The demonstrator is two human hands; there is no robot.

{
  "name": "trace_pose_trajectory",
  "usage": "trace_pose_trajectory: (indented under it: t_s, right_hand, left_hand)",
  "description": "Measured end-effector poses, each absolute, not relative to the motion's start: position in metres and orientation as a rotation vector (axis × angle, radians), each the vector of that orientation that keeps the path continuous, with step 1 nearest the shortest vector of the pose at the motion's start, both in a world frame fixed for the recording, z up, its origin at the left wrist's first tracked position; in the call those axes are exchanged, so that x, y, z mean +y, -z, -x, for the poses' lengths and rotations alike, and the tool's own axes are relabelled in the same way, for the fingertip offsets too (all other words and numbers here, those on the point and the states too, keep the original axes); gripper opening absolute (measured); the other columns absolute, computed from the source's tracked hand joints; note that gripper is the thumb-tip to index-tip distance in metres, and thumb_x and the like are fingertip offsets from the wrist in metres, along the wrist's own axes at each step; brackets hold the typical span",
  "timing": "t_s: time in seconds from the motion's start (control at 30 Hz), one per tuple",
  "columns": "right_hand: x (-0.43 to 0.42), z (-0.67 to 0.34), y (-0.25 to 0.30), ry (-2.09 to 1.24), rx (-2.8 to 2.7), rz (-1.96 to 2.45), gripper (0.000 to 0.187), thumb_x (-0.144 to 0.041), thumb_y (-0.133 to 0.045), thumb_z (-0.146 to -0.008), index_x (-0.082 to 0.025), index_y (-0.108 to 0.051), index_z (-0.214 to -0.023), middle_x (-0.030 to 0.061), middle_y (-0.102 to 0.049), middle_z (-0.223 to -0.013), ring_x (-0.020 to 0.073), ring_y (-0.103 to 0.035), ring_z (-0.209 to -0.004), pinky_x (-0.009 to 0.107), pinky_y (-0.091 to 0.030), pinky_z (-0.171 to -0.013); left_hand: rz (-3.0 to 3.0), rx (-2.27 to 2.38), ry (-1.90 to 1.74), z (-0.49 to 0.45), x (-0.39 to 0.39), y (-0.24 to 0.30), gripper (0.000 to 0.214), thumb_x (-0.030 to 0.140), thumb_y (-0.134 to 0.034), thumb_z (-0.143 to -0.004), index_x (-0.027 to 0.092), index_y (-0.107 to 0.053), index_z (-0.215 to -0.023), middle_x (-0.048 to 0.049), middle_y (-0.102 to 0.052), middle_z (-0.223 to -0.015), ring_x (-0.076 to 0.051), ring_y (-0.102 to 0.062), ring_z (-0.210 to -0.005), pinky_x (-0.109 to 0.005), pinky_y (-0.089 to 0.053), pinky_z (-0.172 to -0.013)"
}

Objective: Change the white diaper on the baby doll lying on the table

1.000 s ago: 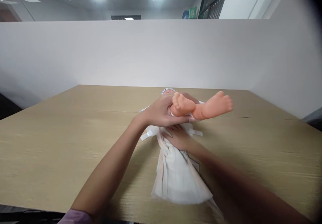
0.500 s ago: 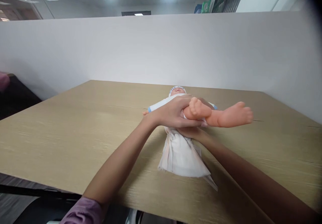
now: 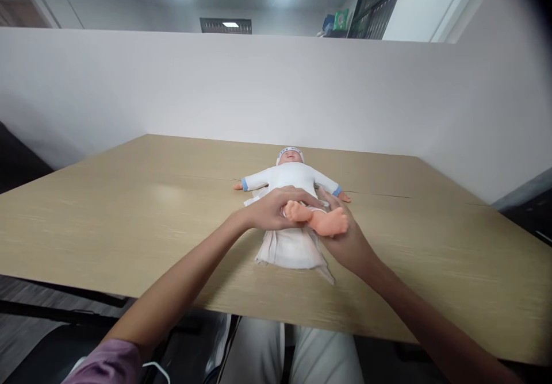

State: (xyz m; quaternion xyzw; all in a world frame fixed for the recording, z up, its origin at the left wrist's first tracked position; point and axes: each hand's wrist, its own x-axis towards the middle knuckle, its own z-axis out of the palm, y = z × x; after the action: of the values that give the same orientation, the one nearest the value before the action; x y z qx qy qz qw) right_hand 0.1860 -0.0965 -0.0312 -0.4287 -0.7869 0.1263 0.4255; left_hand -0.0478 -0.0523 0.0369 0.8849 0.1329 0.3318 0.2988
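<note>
A baby doll [image 3: 294,175] lies on its back, head away from me, in a white top with blue cuffs and a white printed headband or cap. Its legs are raised, with the bare feet [image 3: 330,221] pointing towards me. My left hand [image 3: 271,208] is closed round the legs from the left. On the right, my right hand [image 3: 351,246] cups the doll's leg and hip; its thumb side is up and some fingers are hidden behind the feet. A white diaper [image 3: 288,252] lies spread under the doll's bottom, its front flap towards me.
The doll lies on a wide wooden table [image 3: 129,211]. A white partition wall [image 3: 215,85] stands behind it. Below the near edge are my legs [image 3: 259,349] and a black chair [image 3: 56,349] at the left.
The doll's feet have come lower and swung to the left. My right hand has moved from beneath the legs to their right side. My left hand keeps its hold.
</note>
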Motion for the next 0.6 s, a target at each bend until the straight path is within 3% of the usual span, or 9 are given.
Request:
trace_pose_trajectory:
  t_s: [0.27,0.43,0.6]
  right_hand:
    - [-0.105,-0.2,0.026,-0.211,-2.157,0.858,0.054,-0.014,-0.048,-0.097,-0.03,-0.053,-0.149,0.0081,-0.06,-0.148,0.0308,-0.055,-0.139,0.055,-0.041,-0.122]
    - [-0.101,-0.231,0.047,-0.078,-2.315,0.787,0.046,-0.015,-0.044,-0.101,-0.031,-0.06,-0.141,0.0071,-0.059,-0.147,0.0282,-0.053,-0.14,0.052,-0.044,-0.118]
    - [-0.087,-0.244,0.075,0.165,-2.478,0.737,0.045,-0.014,-0.048,-0.102,-0.031,-0.061,-0.141,0.0099,-0.056,-0.149,0.0291,-0.048,-0.142,0.052,-0.045,-0.115]
  left_hand:
    - [-2.369,0.627,-0.851,0.092,-0.08,-0.005,0.045,0.04,-0.079,-0.086,0.022,-0.067,-0.125,-0.0086,-0.07,-0.128,-0.029,-0.065,-0.121,-0.043,-0.049,-0.109]
    - [-2.552,0.561,-0.701,0.134,-0.081,0.027,0.043,0.035,-0.073,-0.09,0.024,-0.063,-0.13,-0.0114,-0.063,-0.144,-0.033,-0.048,-0.144,-0.053,-0.031,-0.125]
    - [-2.679,0.571,-0.66,0.142,-0.08,0.045,0.058,0.035,-0.076,-0.085,0.024,-0.058,-0.139,-0.0136,-0.057,-0.151,-0.037,-0.036,-0.15,-0.055,-0.033,-0.123]
